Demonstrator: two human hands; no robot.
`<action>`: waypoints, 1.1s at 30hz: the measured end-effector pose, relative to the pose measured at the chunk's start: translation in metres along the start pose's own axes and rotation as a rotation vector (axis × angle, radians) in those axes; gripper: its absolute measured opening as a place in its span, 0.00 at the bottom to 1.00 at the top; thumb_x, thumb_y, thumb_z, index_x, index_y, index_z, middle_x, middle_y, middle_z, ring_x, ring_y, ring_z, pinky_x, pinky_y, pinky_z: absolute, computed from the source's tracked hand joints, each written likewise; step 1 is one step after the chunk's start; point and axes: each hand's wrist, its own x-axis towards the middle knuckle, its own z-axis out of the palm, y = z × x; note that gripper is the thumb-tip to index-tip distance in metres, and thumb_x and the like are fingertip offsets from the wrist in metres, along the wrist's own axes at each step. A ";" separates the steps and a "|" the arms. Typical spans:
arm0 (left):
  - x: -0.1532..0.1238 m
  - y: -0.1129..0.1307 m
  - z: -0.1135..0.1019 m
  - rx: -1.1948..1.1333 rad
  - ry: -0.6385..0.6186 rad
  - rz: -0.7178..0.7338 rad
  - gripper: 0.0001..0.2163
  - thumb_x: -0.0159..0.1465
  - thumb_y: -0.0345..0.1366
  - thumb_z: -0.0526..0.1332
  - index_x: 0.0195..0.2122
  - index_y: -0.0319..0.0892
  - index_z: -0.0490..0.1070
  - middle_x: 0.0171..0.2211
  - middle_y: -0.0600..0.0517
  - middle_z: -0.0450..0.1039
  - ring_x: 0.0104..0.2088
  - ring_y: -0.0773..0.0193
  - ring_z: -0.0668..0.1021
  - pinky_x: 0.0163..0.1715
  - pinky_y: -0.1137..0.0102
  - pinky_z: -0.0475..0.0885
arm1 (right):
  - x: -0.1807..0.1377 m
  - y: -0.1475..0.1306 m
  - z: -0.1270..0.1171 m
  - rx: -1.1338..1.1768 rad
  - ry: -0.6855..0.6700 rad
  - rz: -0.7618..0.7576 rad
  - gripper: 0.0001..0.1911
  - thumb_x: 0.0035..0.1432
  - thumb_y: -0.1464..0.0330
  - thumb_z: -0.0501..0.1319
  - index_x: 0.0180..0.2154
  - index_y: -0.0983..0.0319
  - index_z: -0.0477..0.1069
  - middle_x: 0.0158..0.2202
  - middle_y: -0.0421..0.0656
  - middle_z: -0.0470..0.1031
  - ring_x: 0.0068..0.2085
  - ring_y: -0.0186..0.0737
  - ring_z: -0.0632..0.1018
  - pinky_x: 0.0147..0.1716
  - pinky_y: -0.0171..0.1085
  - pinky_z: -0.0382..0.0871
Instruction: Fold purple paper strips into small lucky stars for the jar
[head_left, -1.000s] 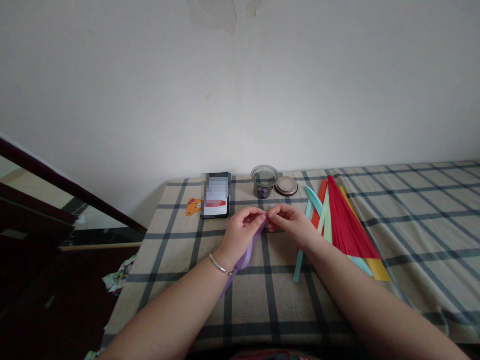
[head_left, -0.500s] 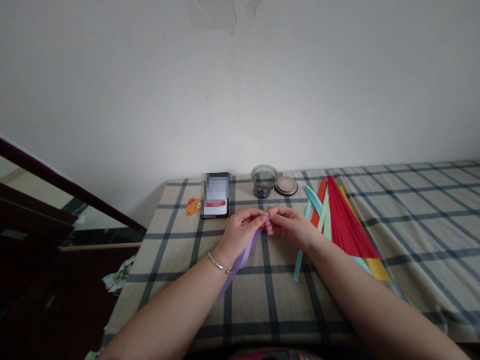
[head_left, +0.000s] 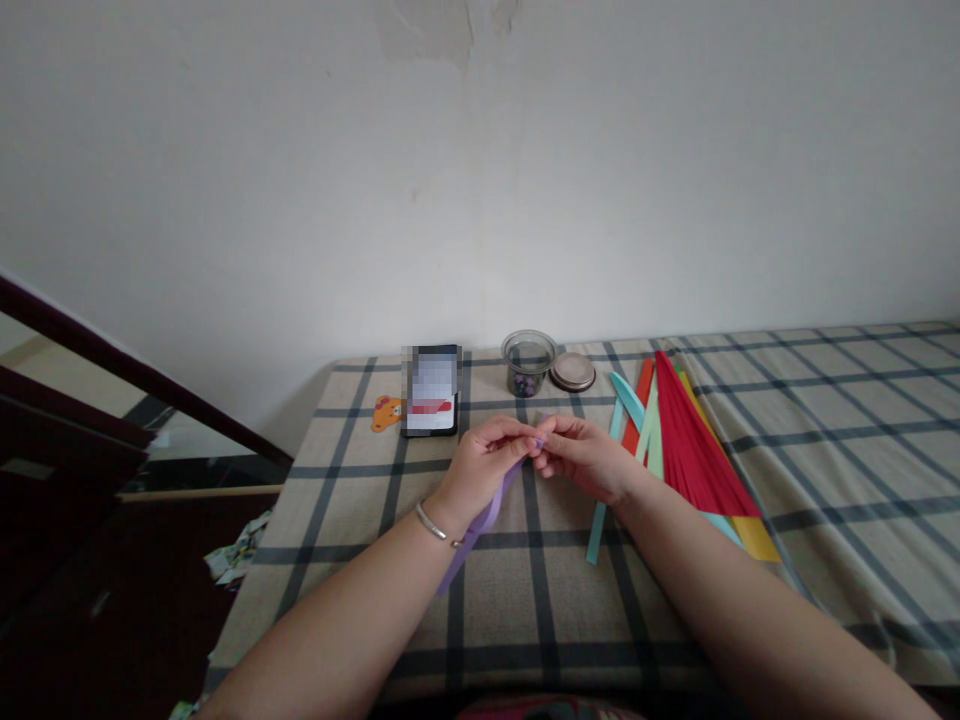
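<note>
My left hand (head_left: 486, 462) and my right hand (head_left: 583, 455) meet above the checked cloth (head_left: 525, 600), fingertips pinched together on one end of a purple paper strip (head_left: 480, 525). The strip trails down and left under my left wrist, which wears a silver bangle (head_left: 433, 524). A small folded bit of the strip shows between the fingertips. Both hands are closed on it.
A fan of coloured paper strips (head_left: 690, 440), red, orange, yellow and pale green, lies to the right. An open glass jar (head_left: 529, 362) and its lid (head_left: 573, 371) stand near the wall. A phone (head_left: 432, 390) and a bear sticker (head_left: 388, 412) lie at the back left, near the table's left edge.
The fingertips have shifted slightly on the strip's end, working the small fold. Arms and everything on the table stay where they were.
</note>
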 end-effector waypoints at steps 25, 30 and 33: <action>-0.003 -0.006 -0.003 0.463 0.076 0.274 0.06 0.62 0.36 0.57 0.36 0.42 0.71 0.36 0.49 0.74 0.39 0.62 0.75 0.43 0.67 0.69 | 0.004 0.005 0.004 -0.325 0.218 -0.320 0.14 0.42 0.58 0.69 0.26 0.60 0.70 0.23 0.36 0.70 0.25 0.32 0.71 0.28 0.34 0.66; -0.004 -0.008 -0.002 0.320 0.023 0.202 0.08 0.59 0.36 0.62 0.38 0.41 0.70 0.37 0.48 0.73 0.39 0.61 0.76 0.44 0.66 0.71 | 0.003 0.005 0.005 -0.377 0.264 -0.369 0.14 0.43 0.59 0.68 0.26 0.60 0.69 0.24 0.38 0.71 0.27 0.34 0.72 0.30 0.36 0.66; -0.003 -0.007 -0.001 0.335 0.038 0.205 0.07 0.59 0.35 0.61 0.39 0.41 0.70 0.38 0.48 0.74 0.39 0.63 0.76 0.44 0.67 0.71 | 0.003 0.005 0.006 -0.410 0.279 -0.398 0.13 0.44 0.59 0.68 0.26 0.60 0.69 0.25 0.38 0.71 0.27 0.34 0.71 0.30 0.36 0.66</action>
